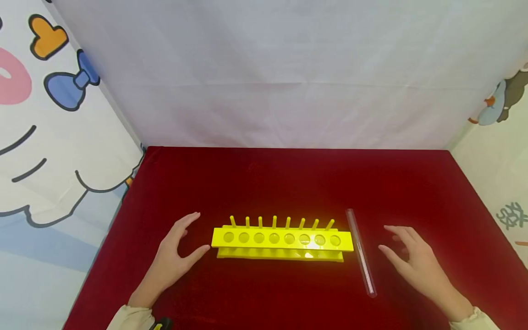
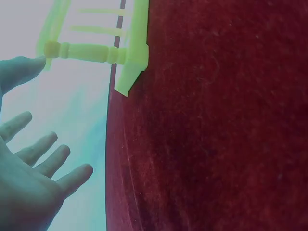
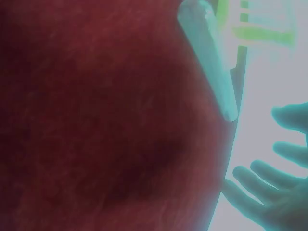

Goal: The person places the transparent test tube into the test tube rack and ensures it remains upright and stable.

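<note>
A yellow test tube rack [image 1: 282, 239] with a row of round holes and several upright pegs stands on the red cloth. Just right of it lies a clear glass tube [image 1: 361, 253], slanting toward the front. My left hand [image 1: 171, 256] hovers by the rack's left end, fingers spread and holding nothing; in the left wrist view its thumb appears near the rack's end post [image 2: 86, 52]. Over on the right, my right hand [image 1: 418, 261] is held apart from the tube, its fingers loosely bent around air. The right wrist view shows the tube [image 3: 209, 60] beside the rack.
Dark red cloth [image 1: 264, 183] covers the table. A white sheet [image 1: 288, 73] hangs behind the far edge, with a cartoon-printed sheet [image 1: 53, 137] along the left and another [image 1: 499, 151] at the right. A small black and yellow object [image 1: 162, 324] shows by the left sleeve.
</note>
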The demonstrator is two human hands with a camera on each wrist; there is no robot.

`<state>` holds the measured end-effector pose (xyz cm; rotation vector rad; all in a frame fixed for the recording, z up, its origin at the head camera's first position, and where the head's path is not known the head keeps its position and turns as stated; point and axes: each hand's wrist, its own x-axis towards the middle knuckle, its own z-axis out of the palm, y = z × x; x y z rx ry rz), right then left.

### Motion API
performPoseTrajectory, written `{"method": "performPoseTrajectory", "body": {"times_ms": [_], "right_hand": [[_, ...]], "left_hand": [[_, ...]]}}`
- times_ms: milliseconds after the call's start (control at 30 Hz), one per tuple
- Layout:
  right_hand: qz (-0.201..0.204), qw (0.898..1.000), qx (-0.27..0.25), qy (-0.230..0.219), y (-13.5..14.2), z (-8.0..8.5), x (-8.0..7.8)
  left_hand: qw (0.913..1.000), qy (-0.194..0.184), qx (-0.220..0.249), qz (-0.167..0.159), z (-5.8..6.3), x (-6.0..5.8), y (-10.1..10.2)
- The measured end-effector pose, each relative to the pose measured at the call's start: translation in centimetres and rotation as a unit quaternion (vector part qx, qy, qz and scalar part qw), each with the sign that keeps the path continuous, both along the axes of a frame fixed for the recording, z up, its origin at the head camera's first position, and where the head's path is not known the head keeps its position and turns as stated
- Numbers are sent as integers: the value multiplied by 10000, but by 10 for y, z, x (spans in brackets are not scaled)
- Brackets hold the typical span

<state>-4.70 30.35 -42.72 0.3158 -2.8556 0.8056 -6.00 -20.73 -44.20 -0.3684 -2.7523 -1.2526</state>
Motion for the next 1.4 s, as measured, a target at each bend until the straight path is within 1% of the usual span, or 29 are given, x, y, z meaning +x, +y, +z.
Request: {"method": "performPoseTrajectory", "body": {"times_ms": [67, 267, 300, 333, 433, 533, 600, 700, 933, 1033, 1200, 1267, 1400], "right_hand": [[7, 9999, -117, -24, -2, 2, 0], [41, 9994, -290, 156, -10, 2, -2], [43, 9994, -300, 159, -11, 2, -3], [48, 9994, -306, 151, -12, 2, -3], [102, 9992, -386, 75, -15, 4, -5], [175, 9989, -441, 43, -17, 3, -6], [214, 9986, -474, 14, -18, 3, -7], [217, 9987, -457, -38, -21, 2, -9], [78, 9997, -216, -131, -29, 3, -14], [-15, 9992, -252, -318, -34, 5, -16], [-154, 9973, -343, -634, -40, 6, -21], [-161, 9961, -383, -774, -42, 6, -23], [-136, 9939, -467, -987, -45, 5, -27]], "left_hand": [[9999, -80, 146, -42, 3, 0, 1], [9976, -270, 612, -178, 29, 7, 10], [9970, -298, 688, -194, 33, 8, 11], [9962, -332, 776, -219, 33, 7, 12], [9928, -426, 1066, -331, 33, 5, 12], [9869, -539, 1435, -497, 33, 2, 12], [9835, -588, 1602, -597, 33, 0, 13], [9788, -687, 1813, -661, 33, -1, 14], [9776, -719, 1860, -670, 29, 0, 17], [9773, -718, 1863, -712, 28, 0, 18], [9734, -741, 1995, -849, 26, -2, 19], [9704, -782, 2102, -894, 23, -3, 18], [9675, -770, 2199, -983, 11, -6, 14]]}}
